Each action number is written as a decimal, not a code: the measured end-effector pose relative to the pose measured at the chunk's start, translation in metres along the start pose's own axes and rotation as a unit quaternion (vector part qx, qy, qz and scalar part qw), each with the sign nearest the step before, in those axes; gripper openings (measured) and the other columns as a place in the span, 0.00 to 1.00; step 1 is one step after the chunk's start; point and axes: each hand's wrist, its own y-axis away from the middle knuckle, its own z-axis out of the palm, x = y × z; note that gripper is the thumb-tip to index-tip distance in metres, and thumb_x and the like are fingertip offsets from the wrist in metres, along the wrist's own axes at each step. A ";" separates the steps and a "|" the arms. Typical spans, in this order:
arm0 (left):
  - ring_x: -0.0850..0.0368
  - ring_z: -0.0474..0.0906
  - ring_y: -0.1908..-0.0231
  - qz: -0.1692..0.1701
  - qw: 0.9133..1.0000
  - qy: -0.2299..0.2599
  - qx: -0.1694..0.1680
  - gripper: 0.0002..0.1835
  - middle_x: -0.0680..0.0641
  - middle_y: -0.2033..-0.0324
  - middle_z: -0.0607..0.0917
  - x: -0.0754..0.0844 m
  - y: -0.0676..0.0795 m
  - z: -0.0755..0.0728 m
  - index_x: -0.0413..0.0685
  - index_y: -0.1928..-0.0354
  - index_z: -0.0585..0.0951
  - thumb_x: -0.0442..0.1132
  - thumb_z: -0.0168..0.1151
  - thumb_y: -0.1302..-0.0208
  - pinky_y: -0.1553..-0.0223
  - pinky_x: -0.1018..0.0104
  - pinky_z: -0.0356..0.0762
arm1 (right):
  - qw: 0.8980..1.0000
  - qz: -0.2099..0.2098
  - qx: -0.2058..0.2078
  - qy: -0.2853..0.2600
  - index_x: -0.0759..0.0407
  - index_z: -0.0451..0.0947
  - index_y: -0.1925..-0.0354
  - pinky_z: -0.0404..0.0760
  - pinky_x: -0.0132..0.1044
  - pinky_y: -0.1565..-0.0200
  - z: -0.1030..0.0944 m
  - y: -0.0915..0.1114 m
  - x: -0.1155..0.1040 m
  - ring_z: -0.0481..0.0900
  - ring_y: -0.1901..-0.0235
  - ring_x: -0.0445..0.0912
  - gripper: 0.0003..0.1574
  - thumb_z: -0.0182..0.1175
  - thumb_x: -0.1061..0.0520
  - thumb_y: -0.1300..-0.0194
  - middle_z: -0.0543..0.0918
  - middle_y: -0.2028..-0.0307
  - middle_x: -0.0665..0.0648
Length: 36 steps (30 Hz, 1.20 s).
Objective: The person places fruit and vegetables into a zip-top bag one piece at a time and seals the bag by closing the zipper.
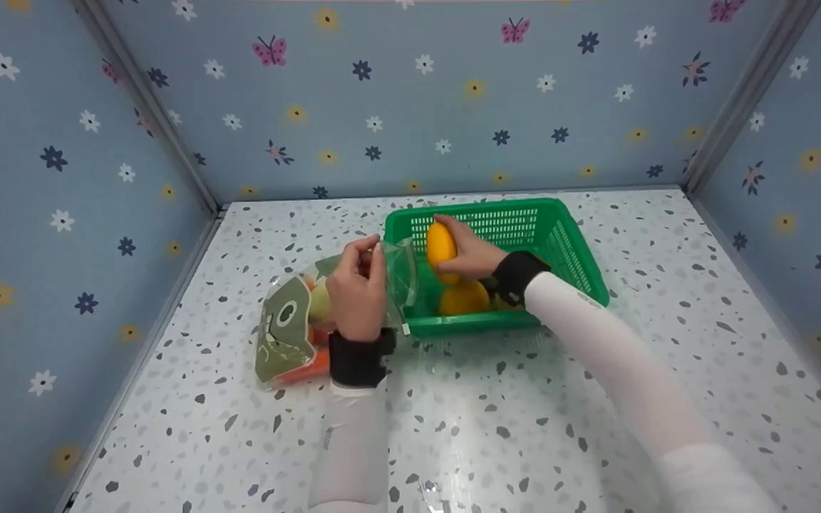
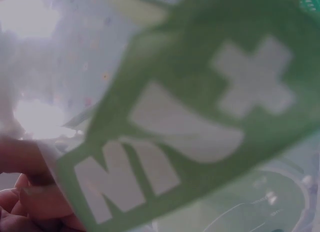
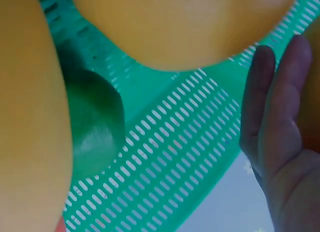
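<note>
My left hand point(image 1: 359, 292) pinches the edge of a clear zip bag point(image 1: 284, 331) printed with a green cartoon face. Through its plastic, orange and pale yellow-green items show. In the left wrist view the bag's green print point(image 2: 200, 91) fills most of the picture, fingers point(image 2: 45, 202) at its lower left edge. Above the near left part of a green basket point(image 1: 581, 274), my right hand point(image 1: 473, 251) grips a yellow-orange oval fruit point(image 1: 440, 246), thumb on the near side. Another yellow fruit point(image 1: 464, 299) lies in the basket just below.
A rounded dark green item point(image 3: 95, 124) shows inside the basket in the right wrist view. The bag lies left of the basket on a speckled white table point(image 1: 453, 427). Flower-patterned panels point(image 1: 410, 100) enclose the back and both sides.
</note>
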 end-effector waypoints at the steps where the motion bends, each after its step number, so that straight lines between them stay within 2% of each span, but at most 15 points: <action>1: 0.57 0.72 0.76 0.002 1.000 0.000 0.001 0.10 0.40 0.75 0.83 0.000 0.000 0.000 0.35 0.53 0.85 0.34 0.60 0.27 0.72 0.73 0.69 | 1.000 -0.004 0.002 -0.016 0.50 0.37 0.18 0.75 0.47 0.47 -0.004 0.004 -0.001 0.72 0.47 0.56 0.61 0.62 0.54 0.38 0.61 0.32 0.66; 5: 0.58 0.72 0.77 0.006 1.000 0.000 0.008 0.09 0.41 0.76 0.83 -0.001 0.000 0.001 0.35 0.54 0.85 0.34 0.61 0.27 0.72 0.73 0.68 | 0.997 -0.023 -0.004 -0.071 0.47 0.40 0.20 0.77 0.45 0.52 -0.018 0.023 -0.010 0.73 0.51 0.56 0.59 0.63 0.58 0.39 0.64 0.35 0.67; 9: 0.58 0.72 0.77 0.005 1.000 0.002 0.010 0.09 0.41 0.76 0.83 -0.001 0.000 0.001 0.35 0.54 0.85 0.34 0.61 0.27 0.73 0.73 0.68 | 0.995 -0.048 -0.029 -0.082 0.40 0.48 0.22 0.78 0.46 0.52 -0.026 0.045 -0.020 0.73 0.49 0.57 0.57 0.65 0.58 0.42 0.65 0.34 0.61; 14: 0.56 0.72 0.76 -0.009 1.000 -0.001 0.006 0.09 0.41 0.75 0.83 -0.001 0.001 0.001 0.36 0.53 0.85 0.35 0.61 0.27 0.72 0.73 0.69 | 0.991 -0.075 -0.096 -0.059 0.37 0.52 0.23 0.76 0.48 0.49 -0.020 0.068 -0.032 0.72 0.47 0.56 0.57 0.66 0.57 0.45 0.67 0.32 0.54; 18: 0.56 0.71 0.77 -0.014 1.000 -0.005 0.003 0.10 0.41 0.75 0.83 -0.001 0.001 0.000 0.37 0.53 0.85 0.35 0.60 0.26 0.73 0.73 0.69 | 0.983 -0.107 -0.152 -0.013 0.38 0.54 0.23 0.75 0.47 0.47 -0.006 0.075 -0.045 0.72 0.46 0.54 0.55 0.65 0.57 0.45 0.68 0.33 0.52; 22: 0.57 0.70 0.77 -0.008 1.000 -0.004 0.000 0.10 0.41 0.76 0.82 -0.002 0.000 0.000 0.36 0.53 0.85 0.35 0.60 0.26 0.73 0.73 0.68 | 0.976 -0.129 -0.176 0.004 0.40 0.55 0.23 0.77 0.46 0.48 0.006 0.066 -0.059 0.72 0.46 0.53 0.54 0.65 0.56 0.45 0.69 0.33 0.53; 28: 0.55 0.71 0.78 -0.006 1.000 -0.003 -0.007 0.10 0.40 0.76 0.82 0.002 -0.001 0.001 0.36 0.53 0.85 0.35 0.60 0.26 0.72 0.73 0.69 | 0.979 -0.115 -0.169 -0.011 0.41 0.54 0.21 0.76 0.44 0.45 0.017 0.035 -0.075 0.73 0.46 0.53 0.56 0.64 0.55 0.45 0.71 0.35 0.54; 33: 0.54 0.72 0.77 0.000 1.000 -0.015 -0.012 0.10 0.40 0.75 0.82 0.005 -0.001 0.001 0.36 0.53 0.85 0.36 0.60 0.26 0.71 0.72 0.70 | 0.980 -0.112 -0.162 -0.017 0.51 0.54 0.20 0.76 0.36 0.48 0.027 0.013 -0.084 0.73 0.47 0.49 0.55 0.62 0.57 0.45 0.72 0.34 0.57; 36: 0.54 0.73 0.77 0.008 1.000 -0.024 -0.013 0.10 0.40 0.76 0.82 0.005 0.000 0.001 0.36 0.53 0.85 0.36 0.60 0.26 0.72 0.71 0.69 | 0.978 -0.122 -0.169 -0.015 0.57 0.57 0.22 0.74 0.31 0.48 0.034 0.007 -0.090 0.73 0.47 0.46 0.48 0.60 0.59 0.38 0.74 0.35 0.59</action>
